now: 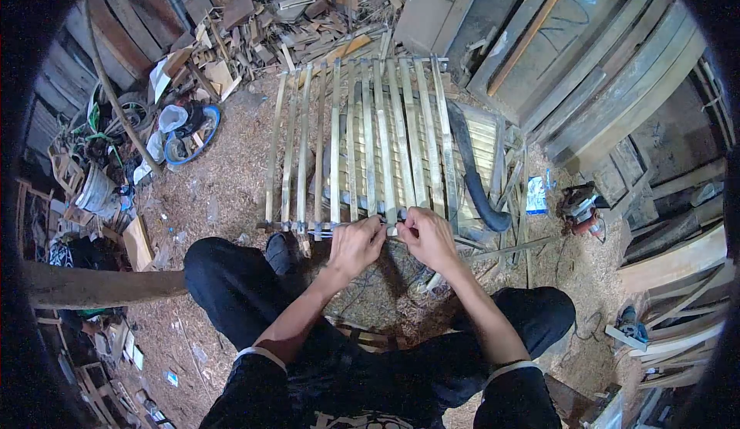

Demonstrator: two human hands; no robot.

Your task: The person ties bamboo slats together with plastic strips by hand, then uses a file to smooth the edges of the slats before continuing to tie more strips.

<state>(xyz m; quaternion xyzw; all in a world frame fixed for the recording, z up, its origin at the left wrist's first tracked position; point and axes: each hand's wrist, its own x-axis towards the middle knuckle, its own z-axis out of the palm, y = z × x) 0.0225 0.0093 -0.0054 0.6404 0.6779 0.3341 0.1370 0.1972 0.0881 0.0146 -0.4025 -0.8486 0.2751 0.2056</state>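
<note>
Left hand [356, 245] and right hand [428, 236]: fingers pinched shut on the near edge of the bamboo slat panel [362, 136], and anything between the fingertips is too small to tell. Black hose [472, 171] lies just right of the panel. The panel's far end is lost in scrap wood [254, 20].

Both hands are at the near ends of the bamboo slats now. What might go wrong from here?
The left hand and right hand work bare at the near ends of the bamboo slats; split edges there may splinter or cut. The slats lie with uneven gaps, so a hard tug could pull them out of line. The black hose lies against the panel's right side and might snag it if it shifts.
</note>
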